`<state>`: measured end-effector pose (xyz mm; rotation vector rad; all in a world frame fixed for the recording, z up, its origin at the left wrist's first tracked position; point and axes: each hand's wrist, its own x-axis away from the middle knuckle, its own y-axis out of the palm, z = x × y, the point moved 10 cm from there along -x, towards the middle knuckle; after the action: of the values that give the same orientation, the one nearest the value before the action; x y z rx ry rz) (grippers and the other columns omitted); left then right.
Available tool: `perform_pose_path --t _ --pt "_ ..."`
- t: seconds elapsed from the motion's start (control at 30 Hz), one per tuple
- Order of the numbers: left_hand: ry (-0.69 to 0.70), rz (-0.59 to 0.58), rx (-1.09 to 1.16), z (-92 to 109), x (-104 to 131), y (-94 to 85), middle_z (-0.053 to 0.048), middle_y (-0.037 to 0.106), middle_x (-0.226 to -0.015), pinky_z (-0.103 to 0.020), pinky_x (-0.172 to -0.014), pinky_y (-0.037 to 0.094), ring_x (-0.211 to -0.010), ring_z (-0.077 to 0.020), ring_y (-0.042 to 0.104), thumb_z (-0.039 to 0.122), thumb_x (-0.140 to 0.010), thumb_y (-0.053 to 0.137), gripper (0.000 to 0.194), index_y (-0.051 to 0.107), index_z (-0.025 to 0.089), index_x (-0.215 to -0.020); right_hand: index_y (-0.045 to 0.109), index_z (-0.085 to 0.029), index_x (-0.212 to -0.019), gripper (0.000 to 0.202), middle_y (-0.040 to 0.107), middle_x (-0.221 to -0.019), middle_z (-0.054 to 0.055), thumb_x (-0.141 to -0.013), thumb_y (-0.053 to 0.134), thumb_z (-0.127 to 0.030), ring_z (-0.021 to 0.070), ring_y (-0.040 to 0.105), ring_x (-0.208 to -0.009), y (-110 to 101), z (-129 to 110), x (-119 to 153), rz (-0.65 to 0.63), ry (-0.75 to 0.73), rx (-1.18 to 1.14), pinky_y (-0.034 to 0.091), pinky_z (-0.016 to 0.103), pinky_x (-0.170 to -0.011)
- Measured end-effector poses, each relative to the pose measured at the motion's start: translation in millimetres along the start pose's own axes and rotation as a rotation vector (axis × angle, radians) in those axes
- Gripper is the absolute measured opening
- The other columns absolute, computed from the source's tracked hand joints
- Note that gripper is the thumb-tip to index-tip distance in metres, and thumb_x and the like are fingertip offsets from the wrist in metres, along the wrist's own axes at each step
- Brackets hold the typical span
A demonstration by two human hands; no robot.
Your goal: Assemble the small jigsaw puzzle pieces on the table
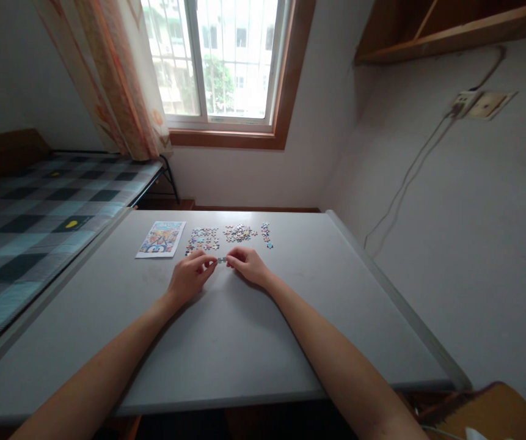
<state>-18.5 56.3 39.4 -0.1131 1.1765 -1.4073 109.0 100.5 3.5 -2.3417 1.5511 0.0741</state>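
My left hand (192, 275) pinches the left end of a small strip of puzzle pieces (222, 260) just above or on the grey table. At the strip's right end, the fingertips of my right hand (247, 264) are closed on it. Behind my left hand lies a group of spread puzzle pieces (205, 238). A denser pile of pieces (241, 232) is behind my right hand, and a short column of pieces (266, 234) stands apart to its right. The printed picture sheet (160, 239) lies flat at the left.
The grey table (226, 348) spans the view below a window (217, 61). A bed with a checked cover (70, 195) adjoins on the left. Cables (404, 183) hang on the right wall under a shelf (455, 36). A wooden chair (501, 409) is at the lower right.
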Motion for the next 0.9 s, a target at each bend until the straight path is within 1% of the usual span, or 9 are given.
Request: perform_pose_path --t 0.33,0.43,0.5,0.6,0.67,0.7,0.73,0.8,0.9 --pt "-0.013 0.014 0.035 -1.8 0.6 0.1 0.001 0.056 -0.071 -0.018 -0.054 0.04 -0.055 -0.0076 0.047 0.025 -0.086 0.055 0.016 0.067 0.019 -0.095 0.061 -0.015 -0.075 0.018 0.063 -0.065 0.001 -0.08 0.057 -0.033 0.0107 0.054 -0.06 -0.9 -3.0 -0.2 0.03 -0.015 -0.003 0.042 0.024 -0.06" --pt "-0.012 0.01 0.03 -2.9 1.0 1.3 0.001 0.058 -0.069 -0.019 -0.055 0.041 -0.056 -0.0084 0.048 0.024 -0.086 0.054 0.016 0.068 0.019 -0.093 0.06 -0.015 -0.076 0.018 0.063 -0.066 0.001 -0.081 0.055 -0.032 0.0114 0.056 -0.061 -10.3 -4.9 -2.4 0.082 -0.044 0.024 0.043 0.024 -0.061" --pt "-0.012 0.001 0.022 -4.0 1.4 2.8 0.0 0.058 -0.067 -0.019 -0.055 0.041 -0.056 -0.0086 0.049 0.024 -0.086 0.053 0.017 0.068 0.019 -0.092 0.061 -0.015 -0.076 0.019 0.065 -0.069 0.002 -0.082 0.053 -0.032 0.0127 0.058 -0.065 -30.2 -6.9 -3.5 0.182 -0.058 0.106 0.043 0.024 -0.064" --pt "-0.014 -0.016 0.02 -5.4 1.9 5.0 0.001 0.059 -0.065 -0.019 -0.055 0.041 -0.055 -0.0087 0.049 0.026 -0.086 0.052 0.018 0.068 0.019 -0.091 0.061 -0.016 -0.08 0.021 0.067 -0.076 0.004 -0.085 0.049 -0.032 0.0152 0.06 -0.074 -78.2 -6.9 0.3 0.395 -0.018 0.31 0.043 0.026 -0.071" --pt "-0.014 -0.026 0.02 -5.6 2.3 6.2 0.001 0.059 -0.064 -0.019 -0.055 0.041 -0.055 -0.0088 0.049 0.027 -0.087 0.052 0.019 0.069 0.019 -0.091 0.062 -0.016 -0.084 0.022 0.067 -0.083 0.007 -0.086 0.045 -0.03 0.0178 0.058 -0.082 -116.7 -1.9 9.4 0.564 0.099 0.525 0.042 0.029 -0.08" --pt "-0.014 -0.032 0.018 -5.5 2.4 6.7 0.001 0.059 -0.064 -0.019 -0.056 0.041 -0.055 -0.0088 0.049 0.028 -0.087 0.052 0.02 0.069 0.019 -0.091 0.063 -0.016 -0.086 0.022 0.068 -0.087 0.008 -0.086 0.044 -0.028 0.0195 0.057 -0.087 -133.7 3.3 15.0 0.623 0.193 0.635 0.041 0.03 -0.082" --pt "-0.013 -0.038 0.017 -5.3 2.5 7.3 0.001 0.059 -0.064 -0.02 -0.056 0.041 -0.055 -0.0089 0.05 0.028 -0.087 0.052 0.02 0.069 0.019 -0.091 0.064 -0.017 -0.088 0.023 0.067 -0.091 0.009 -0.086 0.044 -0.027 0.0214 0.056 -0.092 -147.9 9.9 20.8 0.656 0.296 0.728 0.04 0.031 -0.084" --pt "-0.013 -0.047 0.014 -4.9 2.5 8.0 0.001 0.06 -0.065 -0.02 -0.056 0.041 -0.055 -0.009 0.05 0.028 -0.087 0.051 0.02 0.069 0.019 -0.09 0.065 -0.018 -0.091 0.025 0.067 -0.097 0.009 -0.086 0.042 -0.027 0.0242 0.053 -0.097 -165.2 25.6 29.8 0.642 0.48 0.828 0.039 0.033 -0.085" --pt "-0.018 -0.051 0.015 -4.9 2.5 8.3 0.001 0.06 -0.064 -0.019 -0.056 0.041 -0.055 -0.009 0.05 0.029 -0.087 0.051 0.02 0.069 0.019 -0.089 0.067 -0.018 -0.091 0.027 0.064 -0.104 0.011 -0.086 0.043 -0.028 0.027 0.05 -0.102 -172.1 37.8 36.5 0.593 0.591 0.908 0.039 0.036 -0.085"
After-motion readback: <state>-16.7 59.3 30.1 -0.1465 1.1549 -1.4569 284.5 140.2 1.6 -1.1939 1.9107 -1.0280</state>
